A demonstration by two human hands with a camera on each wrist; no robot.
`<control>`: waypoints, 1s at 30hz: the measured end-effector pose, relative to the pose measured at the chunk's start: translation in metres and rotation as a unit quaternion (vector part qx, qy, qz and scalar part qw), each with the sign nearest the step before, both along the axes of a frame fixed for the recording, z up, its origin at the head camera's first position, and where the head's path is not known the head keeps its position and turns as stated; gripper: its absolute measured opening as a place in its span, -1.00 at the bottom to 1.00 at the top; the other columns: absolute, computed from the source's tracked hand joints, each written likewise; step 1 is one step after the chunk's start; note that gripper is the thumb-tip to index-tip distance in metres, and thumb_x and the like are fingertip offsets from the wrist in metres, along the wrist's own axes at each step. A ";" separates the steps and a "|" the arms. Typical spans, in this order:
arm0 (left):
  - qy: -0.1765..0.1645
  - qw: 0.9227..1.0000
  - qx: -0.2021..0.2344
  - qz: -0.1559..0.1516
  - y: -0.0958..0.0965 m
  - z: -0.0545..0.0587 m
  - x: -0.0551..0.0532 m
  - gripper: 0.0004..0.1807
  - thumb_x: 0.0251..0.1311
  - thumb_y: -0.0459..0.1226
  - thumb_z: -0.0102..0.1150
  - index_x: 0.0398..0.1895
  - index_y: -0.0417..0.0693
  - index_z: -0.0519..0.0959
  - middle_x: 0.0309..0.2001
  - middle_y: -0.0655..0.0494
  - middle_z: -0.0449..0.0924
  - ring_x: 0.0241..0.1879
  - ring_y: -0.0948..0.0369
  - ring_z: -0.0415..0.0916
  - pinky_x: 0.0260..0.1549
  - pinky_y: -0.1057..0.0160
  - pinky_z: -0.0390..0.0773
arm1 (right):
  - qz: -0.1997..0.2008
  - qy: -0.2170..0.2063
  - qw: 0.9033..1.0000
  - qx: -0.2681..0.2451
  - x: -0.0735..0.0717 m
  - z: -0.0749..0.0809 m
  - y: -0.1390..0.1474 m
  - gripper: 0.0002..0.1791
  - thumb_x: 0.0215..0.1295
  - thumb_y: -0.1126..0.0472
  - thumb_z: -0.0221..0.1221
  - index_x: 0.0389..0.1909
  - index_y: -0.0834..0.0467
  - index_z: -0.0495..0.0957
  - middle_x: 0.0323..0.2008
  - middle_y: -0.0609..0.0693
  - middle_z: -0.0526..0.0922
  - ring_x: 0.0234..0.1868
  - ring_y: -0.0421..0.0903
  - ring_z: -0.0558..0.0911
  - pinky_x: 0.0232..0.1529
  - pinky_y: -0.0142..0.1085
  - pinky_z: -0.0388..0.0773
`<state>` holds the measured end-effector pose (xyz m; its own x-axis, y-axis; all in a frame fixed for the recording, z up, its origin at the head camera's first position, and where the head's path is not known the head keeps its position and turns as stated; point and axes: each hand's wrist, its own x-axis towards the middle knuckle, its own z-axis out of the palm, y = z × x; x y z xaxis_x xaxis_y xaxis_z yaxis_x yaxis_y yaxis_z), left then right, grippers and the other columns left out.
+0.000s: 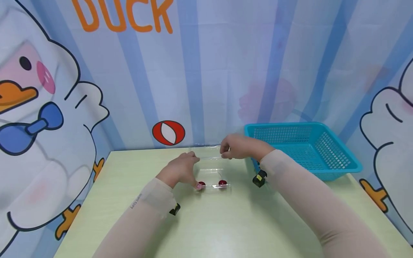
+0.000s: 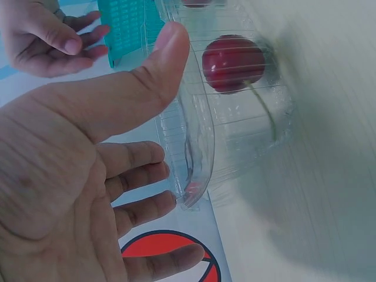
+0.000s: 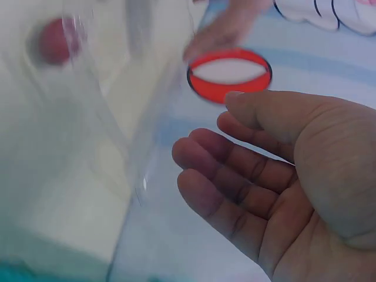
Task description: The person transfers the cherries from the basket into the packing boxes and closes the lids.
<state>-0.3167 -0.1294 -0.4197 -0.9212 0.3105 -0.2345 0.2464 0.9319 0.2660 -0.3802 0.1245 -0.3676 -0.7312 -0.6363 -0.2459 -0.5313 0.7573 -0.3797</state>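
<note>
A clear plastic clamshell box [image 1: 214, 186] stands on the table with its lid [image 1: 211, 157] raised toward the back. Inside are two dark red cherries [image 1: 222, 183], the left one [image 2: 233, 63] with a green stem. My left hand [image 1: 180, 170] is at the box's left side. Its thumb lies against the clear wall, and the fingers extend beside the lid in the left wrist view. Near the lid's right end is my right hand [image 1: 242, 146]. In the right wrist view its fingers [image 3: 200, 191] are loosely bent with nothing between them, apart from the blurred plastic.
A turquoise plastic basket [image 1: 335, 172] sits at the back right of the pale table [image 1: 226, 229], just beyond the right forearm. Behind the table hangs a blue-striped curtain [image 1: 213, 71] with printed ducks. Both wrists carry small black devices [image 1: 259, 178].
</note>
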 end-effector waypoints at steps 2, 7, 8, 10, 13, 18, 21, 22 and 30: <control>0.002 1.000 0.000 -0.001 0.000 0.000 0.000 0.17 0.01 -0.02 0.86 0.72 -0.04 0.46 0.66 -0.07 0.42 0.63 -0.09 0.35 0.56 -0.23 0.58 | -0.024 -0.006 1.000 -0.004 -0.005 0.007 0.013 -0.75 0.72 0.13 0.29 0.19 0.11 0.83 0.09 0.05 0.87 -0.01 -0.05 0.84 0.15 -0.05 0.84; 0.005 1.000 -0.003 -0.003 -0.001 0.000 0.000 0.18 0.01 -0.02 0.87 0.72 -0.06 0.45 0.65 -0.08 0.44 0.62 -0.09 0.36 0.56 -0.24 0.58 | -0.078 -0.010 0.997 -0.006 -0.021 0.021 0.048 -0.68 0.75 0.12 0.24 0.28 0.17 0.79 0.15 0.16 0.85 0.06 0.05 0.84 0.15 0.00 0.83; 0.004 1.000 -0.004 -0.003 -0.001 0.000 0.000 0.18 0.01 -0.03 0.87 0.72 -0.06 0.45 0.64 -0.07 0.44 0.62 -0.09 0.37 0.56 -0.24 0.58 | -0.087 -0.012 0.996 -0.006 -0.025 0.023 0.055 -0.67 0.76 0.12 0.23 0.29 0.19 0.78 0.15 0.17 0.85 0.05 0.06 0.84 0.11 -0.01 0.82; 0.004 1.000 -0.005 -0.003 -0.001 -0.001 -0.001 0.17 0.01 -0.04 0.86 0.72 -0.05 0.45 0.63 -0.07 0.45 0.61 -0.09 0.37 0.55 -0.24 0.59 | -0.100 -0.014 0.995 -0.008 -0.031 0.025 0.071 -0.65 0.76 0.13 0.22 0.31 0.24 0.77 0.14 0.22 0.85 0.01 0.06 0.83 0.05 -0.03 0.82; 0.003 1.000 -0.006 -0.001 -0.001 -0.002 -0.002 0.17 0.02 -0.05 0.85 0.72 -0.04 0.45 0.63 -0.06 0.45 0.61 -0.08 0.37 0.54 -0.23 0.60 | -0.116 -0.019 0.993 -0.012 -0.040 0.023 0.095 -0.64 0.75 0.14 0.22 0.28 0.27 0.78 0.10 0.26 0.86 -0.03 0.10 0.83 -0.04 -0.02 0.82; 0.001 1.000 -0.004 0.000 0.000 -0.003 -0.003 0.17 0.02 -0.04 0.85 0.73 -0.02 0.44 0.65 -0.05 0.43 0.62 -0.09 0.35 0.55 -0.24 0.59 | -0.150 -0.045 0.988 -0.001 -0.054 0.009 0.132 -0.61 0.75 0.09 0.19 0.27 0.27 0.77 0.18 0.34 0.82 0.15 0.26 0.81 0.11 0.13 0.85; -0.002 1.000 -0.001 0.000 0.001 -0.002 -0.003 0.17 0.02 -0.05 0.85 0.73 -0.02 0.45 0.65 -0.06 0.42 0.63 -0.09 0.34 0.55 -0.25 0.59 | -0.174 -0.070 0.982 0.009 -0.060 -0.002 0.148 -0.56 0.74 0.08 0.18 0.34 0.30 0.73 0.28 0.37 0.76 0.26 0.32 0.78 0.17 0.16 0.85; -0.003 1.000 -0.001 0.001 0.000 -0.002 -0.003 0.17 0.02 -0.05 0.86 0.73 -0.02 0.45 0.65 -0.06 0.43 0.62 -0.09 0.35 0.55 -0.25 0.59 | -0.181 -0.078 0.980 0.010 -0.062 -0.006 0.152 -0.55 0.74 0.08 0.19 0.35 0.31 0.72 0.29 0.38 0.76 0.27 0.33 0.77 0.15 0.15 0.85; 0.000 1.000 -0.005 -0.004 0.000 -0.002 -0.003 0.19 -0.02 -0.02 0.88 0.71 -0.05 0.47 0.60 -0.06 0.47 0.59 -0.08 0.39 0.54 -0.22 0.60 | -0.185 -0.087 0.977 0.065 -0.075 -0.032 0.164 -0.58 0.72 0.10 0.23 0.30 0.32 0.75 0.19 0.32 0.82 0.10 0.18 0.87 0.09 0.05 0.87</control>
<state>-0.3196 -0.1295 -0.4217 -0.9183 0.3162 -0.2380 0.2545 0.9324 0.2566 -0.4554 0.2889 -0.3996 -0.8456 -0.2911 -0.4474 -0.1477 0.9331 -0.3280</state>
